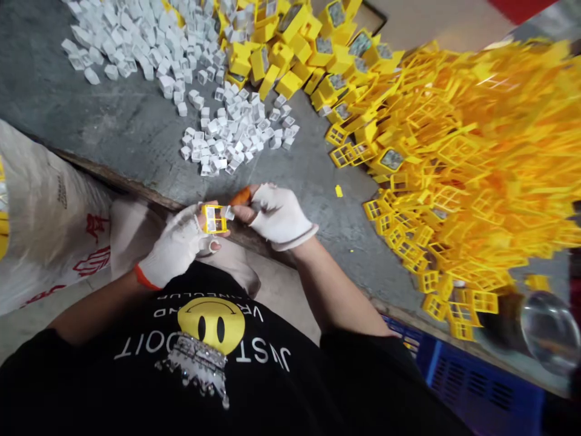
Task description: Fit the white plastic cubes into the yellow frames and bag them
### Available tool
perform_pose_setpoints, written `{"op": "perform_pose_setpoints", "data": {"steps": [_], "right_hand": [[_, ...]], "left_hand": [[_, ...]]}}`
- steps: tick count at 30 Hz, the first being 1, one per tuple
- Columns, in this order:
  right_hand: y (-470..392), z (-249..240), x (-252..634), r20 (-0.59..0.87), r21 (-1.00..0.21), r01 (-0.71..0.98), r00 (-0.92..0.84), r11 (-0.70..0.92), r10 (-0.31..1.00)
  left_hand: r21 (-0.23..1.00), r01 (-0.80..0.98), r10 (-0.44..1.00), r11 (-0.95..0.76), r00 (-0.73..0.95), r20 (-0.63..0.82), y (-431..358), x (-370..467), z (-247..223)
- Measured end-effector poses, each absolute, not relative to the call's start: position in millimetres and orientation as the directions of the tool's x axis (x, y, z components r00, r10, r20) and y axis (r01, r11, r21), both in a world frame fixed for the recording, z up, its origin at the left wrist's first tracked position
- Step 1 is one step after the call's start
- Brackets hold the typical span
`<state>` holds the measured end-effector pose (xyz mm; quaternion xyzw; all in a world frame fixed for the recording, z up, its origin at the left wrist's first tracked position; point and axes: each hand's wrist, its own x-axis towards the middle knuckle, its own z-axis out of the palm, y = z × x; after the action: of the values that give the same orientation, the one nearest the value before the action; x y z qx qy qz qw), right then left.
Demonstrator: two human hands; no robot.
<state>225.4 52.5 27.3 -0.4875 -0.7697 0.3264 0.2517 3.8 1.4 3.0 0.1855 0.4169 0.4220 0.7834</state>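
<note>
My left hand [179,242], in a white fingerless glove with an orange cuff, grips a small yellow plastic frame [215,219] with square openings. White shows inside some of its openings. My right hand [279,215], also gloved in white, pinches a small white plastic cube [228,213] at the frame's right side; whether the cube touches the frame I cannot tell. An orange cover shows on one right finger. Just beyond my hands, a small pile of white cubes [236,130] lies on the grey tabletop [131,127].
A larger heap of white cubes [149,36] lies at the back left. Yellow boxes [290,51] sit at the back middle, and a big heap of yellow frames [490,151] fills the right. A white sack [54,212] stands left; a blue crate [481,387] is below the table edge.
</note>
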Motion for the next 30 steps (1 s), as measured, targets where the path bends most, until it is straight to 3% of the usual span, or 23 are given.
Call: {"op": "perform_pose_setpoints", "data": {"steps": [4,6,9,11,14,18,20,23,27,30], "right_hand": [[29,27,209,0.047,-0.735,0.612,-0.385,0.292,0.922],[28,17,207,0.047,-0.785,0.560,-0.373,0.265,0.927],[46,3,218,0.127,-0.827,0.501,-0.273,0.253,0.954],[71,-1,227,0.198,-0.730,0.634,-0.161,0.255,0.967],[110,-3,232,0.200,-0.455,0.872,-0.099,0.182,0.975],[130,-9,224,0.116,-0.267,0.948,-0.144,0.171,0.983],[124,-14,226,0.121,-0.289,0.938,-0.164,0.193,0.979],[108,-19,243,0.157,-0.430,0.867,-0.203,0.252,0.967],[89,-20,276,0.287,-0.591,0.781,-0.031,0.202,0.958],[77,-19,289,0.315,-0.577,0.787,-0.033,0.219,0.949]], "left_hand": [[0.648,-0.521,0.832,0.555,0.347,-0.434,-6,0,-9],[0.655,-0.518,0.835,0.550,0.373,-0.405,-9,-1,-12],[0.626,-0.544,0.830,0.558,0.369,-0.419,-9,-2,-8],[0.614,-0.563,0.831,0.553,0.319,-0.455,-7,-1,0],[0.623,-0.571,0.833,0.535,0.234,-0.502,-2,0,10],[0.626,-0.580,0.835,0.521,0.193,-0.516,1,0,12],[0.637,-0.576,0.841,0.512,0.185,-0.509,1,-2,10],[0.656,-0.555,0.845,0.511,0.186,-0.501,1,-4,7],[0.647,-0.553,0.838,0.525,0.201,-0.508,1,-3,10],[0.653,-0.549,0.839,0.523,0.194,-0.509,2,-1,11]]}}
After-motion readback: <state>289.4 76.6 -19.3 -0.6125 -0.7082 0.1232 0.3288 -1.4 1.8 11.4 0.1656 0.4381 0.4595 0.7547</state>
